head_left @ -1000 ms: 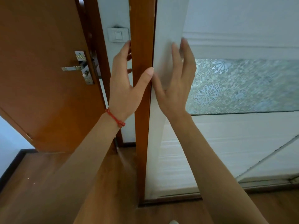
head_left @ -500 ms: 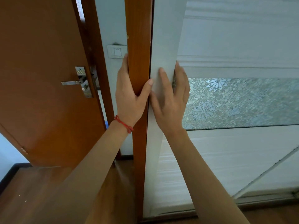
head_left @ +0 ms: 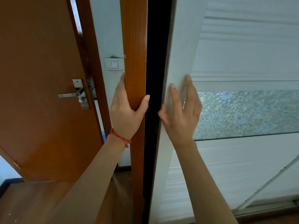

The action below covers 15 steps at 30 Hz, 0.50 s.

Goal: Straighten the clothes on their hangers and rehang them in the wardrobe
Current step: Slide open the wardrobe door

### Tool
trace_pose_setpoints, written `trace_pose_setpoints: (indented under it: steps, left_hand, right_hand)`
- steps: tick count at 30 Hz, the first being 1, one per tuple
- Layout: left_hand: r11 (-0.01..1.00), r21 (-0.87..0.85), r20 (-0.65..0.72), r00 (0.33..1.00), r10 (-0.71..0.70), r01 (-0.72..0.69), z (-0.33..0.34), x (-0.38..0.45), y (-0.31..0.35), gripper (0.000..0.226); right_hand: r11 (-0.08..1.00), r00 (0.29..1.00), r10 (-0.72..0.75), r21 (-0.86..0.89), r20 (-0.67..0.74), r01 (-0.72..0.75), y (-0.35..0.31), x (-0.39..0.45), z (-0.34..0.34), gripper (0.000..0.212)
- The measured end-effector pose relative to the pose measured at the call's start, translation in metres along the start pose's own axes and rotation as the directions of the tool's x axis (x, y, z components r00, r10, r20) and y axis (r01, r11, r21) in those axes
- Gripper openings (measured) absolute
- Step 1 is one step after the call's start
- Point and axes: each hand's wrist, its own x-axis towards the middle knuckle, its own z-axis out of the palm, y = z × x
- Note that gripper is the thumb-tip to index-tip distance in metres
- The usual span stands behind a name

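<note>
While the white sliding door (head_left: 186,46) stands only a narrow crack away from the wooden side post (head_left: 135,46) of the wardrobe, the step in hand looks to be opening it, so the clothes can be reached at all. The left hand (head_left: 124,113) grips the post, fingers behind it and thumb hooked round its front edge next to the dark gap (head_left: 156,62); this serves as a brace. The right hand (head_left: 181,113) lies flat on the door just beside the gap, fingers straight and spread, thumb tucked at the door's edge, holding nothing.

To do this well, I judge the push should run sideways along the track, away from the post, not inward against the panel, which may bind it. The thumb on the door's edge gives better purchase than a flat palm, which may slip on the smooth face. The patterned glass band (head_left: 250,113), on the far side of the right hand from the post, is best left unpressed. The left thumb should leave the gap in case the door rebounds.

The clothes and hangers are not in view; the gap beside the post shows only darkness.
</note>
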Motion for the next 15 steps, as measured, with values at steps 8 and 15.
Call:
trace_pose_setpoints:
  steps: [8,15]
  left_hand:
    - [1.0,-0.022,0.0,1.0,0.012,-0.012,0.003,-0.001,-0.001,0.074]
    - [0.992,0.032,-0.057,0.991,0.12,-0.118,0.004,-0.002,0.004,0.067]
  right_hand:
    - [0.991,0.999,0.04,-0.129,-0.028,-0.043,0.057,-0.007,-0.011,0.048]
    - [0.968,0.986,0.164,-0.19,-0.023,-0.165,0.113,-0.012,-0.018,0.047]
